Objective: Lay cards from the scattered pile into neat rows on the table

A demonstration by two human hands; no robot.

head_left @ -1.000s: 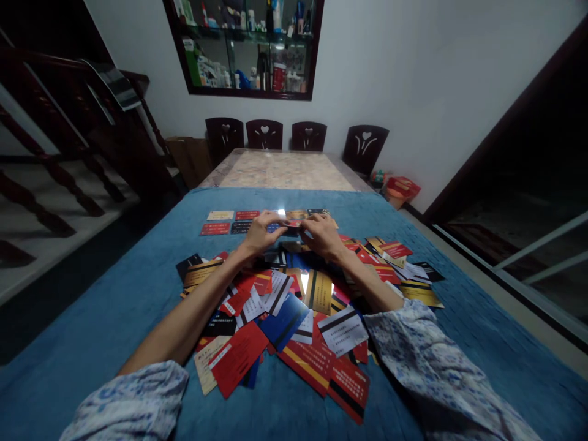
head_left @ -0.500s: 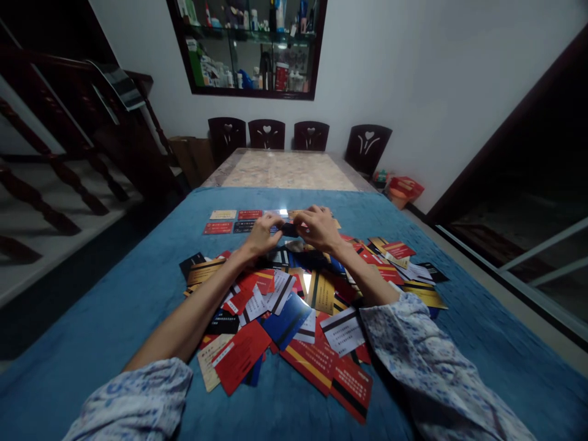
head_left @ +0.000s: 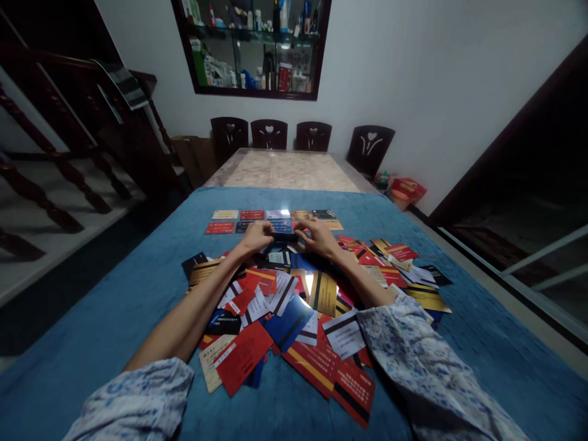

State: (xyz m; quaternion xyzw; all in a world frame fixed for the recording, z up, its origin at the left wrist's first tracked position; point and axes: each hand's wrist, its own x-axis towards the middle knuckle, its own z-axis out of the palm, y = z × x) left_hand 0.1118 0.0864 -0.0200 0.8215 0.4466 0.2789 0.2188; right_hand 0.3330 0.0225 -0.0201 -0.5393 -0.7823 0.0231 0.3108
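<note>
Between my two hands a dark card (head_left: 284, 237) is held nearly edge-on, just above the cloth. My left hand (head_left: 256, 237) pinches its left end, and my right hand (head_left: 318, 236) pinches the right end. Right behind it lie two rows of cards laid face up, among them a cream card (head_left: 225, 214), a red card (head_left: 219, 228) and a blue card (head_left: 282, 226). Part of the front row is hidden by my hands. Under my forearms spreads a loose, overlapping heap with a gold card (head_left: 323, 293), a blue card (head_left: 289, 321) and a red card (head_left: 243, 358).
A blue cloth (head_left: 138, 294) covers the near part of the table, with bare marble tabletop (head_left: 294, 168) beyond. Several dark chairs (head_left: 271, 133) line the wall below a shelf niche (head_left: 257, 49). A stair railing (head_left: 68, 153) stands at left, a red bag (head_left: 408, 188) at right.
My hands have drawn slightly nearer and farther apart, with the dark card now stretched between them. More of the laid-out rows shows behind. The view has shifted a little.
</note>
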